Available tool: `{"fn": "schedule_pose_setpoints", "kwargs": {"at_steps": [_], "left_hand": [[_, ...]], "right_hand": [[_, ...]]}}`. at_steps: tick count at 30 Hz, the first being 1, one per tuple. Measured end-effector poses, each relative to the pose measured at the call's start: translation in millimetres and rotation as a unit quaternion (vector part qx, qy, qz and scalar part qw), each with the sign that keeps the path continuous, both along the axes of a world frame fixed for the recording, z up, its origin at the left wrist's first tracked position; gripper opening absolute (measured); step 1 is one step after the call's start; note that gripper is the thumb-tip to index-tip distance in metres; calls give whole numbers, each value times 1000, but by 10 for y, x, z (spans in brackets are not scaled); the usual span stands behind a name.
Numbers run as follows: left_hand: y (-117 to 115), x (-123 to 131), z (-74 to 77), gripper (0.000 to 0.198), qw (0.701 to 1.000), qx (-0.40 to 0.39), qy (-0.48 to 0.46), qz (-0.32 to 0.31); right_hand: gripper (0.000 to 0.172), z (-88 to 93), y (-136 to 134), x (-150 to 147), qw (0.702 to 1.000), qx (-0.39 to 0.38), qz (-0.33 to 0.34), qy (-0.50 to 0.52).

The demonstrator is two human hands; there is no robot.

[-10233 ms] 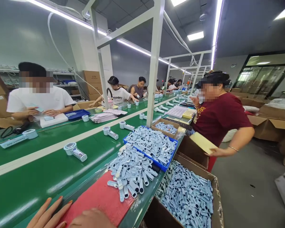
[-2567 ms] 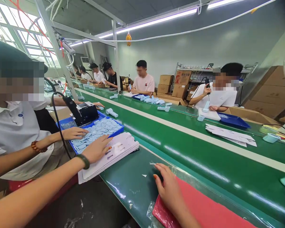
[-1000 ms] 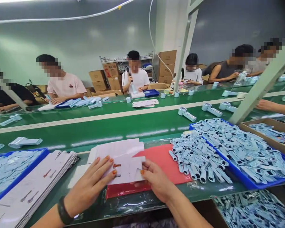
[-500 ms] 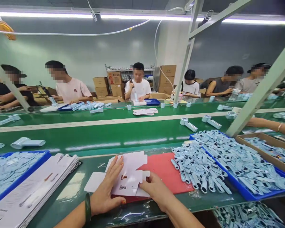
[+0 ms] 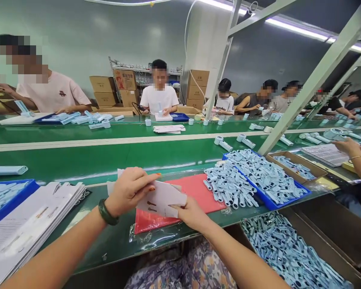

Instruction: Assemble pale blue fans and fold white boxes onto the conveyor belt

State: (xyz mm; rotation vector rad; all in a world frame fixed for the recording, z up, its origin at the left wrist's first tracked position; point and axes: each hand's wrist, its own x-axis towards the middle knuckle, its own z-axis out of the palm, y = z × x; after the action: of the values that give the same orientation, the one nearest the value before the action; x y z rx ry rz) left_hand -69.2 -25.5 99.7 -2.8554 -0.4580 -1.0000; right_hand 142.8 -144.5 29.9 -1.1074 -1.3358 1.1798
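Note:
My left hand [image 5: 129, 190] is closed on the top edge of a flat white die-cut card [image 5: 162, 198] printed with small product pictures. My right hand [image 5: 192, 214] grips the card's lower right edge from below. The card is lifted a little above a red mat [image 5: 195, 192] on the green bench. More white card sheets lie under my left hand. Just right of the mat lies a heap of pale blue plastic handle parts [image 5: 228, 184].
A stack of printed card sheets [image 5: 27, 224] lies at the left beside a blue tray [image 5: 15, 196]. Blue tray [image 5: 273, 180] and cardboard boxes [image 5: 291, 249] hold more blue parts at right. Assembled pale blue devices ride the green conveyor [image 5: 108, 156]. Workers sit opposite; a co-worker's hand [image 5: 349, 146] is at right.
Earlier my left hand fetched card sheets from the stack at the left. Both hands then pressed a card flat on the red mat. Now the card is raised and gripped by both hands.

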Motion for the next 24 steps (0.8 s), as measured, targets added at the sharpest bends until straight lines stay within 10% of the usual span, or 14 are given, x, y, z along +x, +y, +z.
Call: {"fn": "schedule_pose_setpoints", "kwargs": {"at_steps": [9,16,24], "left_hand": [[-495,-166,50,51,990,31,132,32],[-458,-72,194,95,980,-21,187,71],[-521,-295,-492,116,957,-138,255,28]], "right_hand": [[32,-67,105,-57,999,13,-7,-41],[43,-39,186,13,997,25,-17,-70],[31,-104,370,-1,985,24,-83,-147]]}}
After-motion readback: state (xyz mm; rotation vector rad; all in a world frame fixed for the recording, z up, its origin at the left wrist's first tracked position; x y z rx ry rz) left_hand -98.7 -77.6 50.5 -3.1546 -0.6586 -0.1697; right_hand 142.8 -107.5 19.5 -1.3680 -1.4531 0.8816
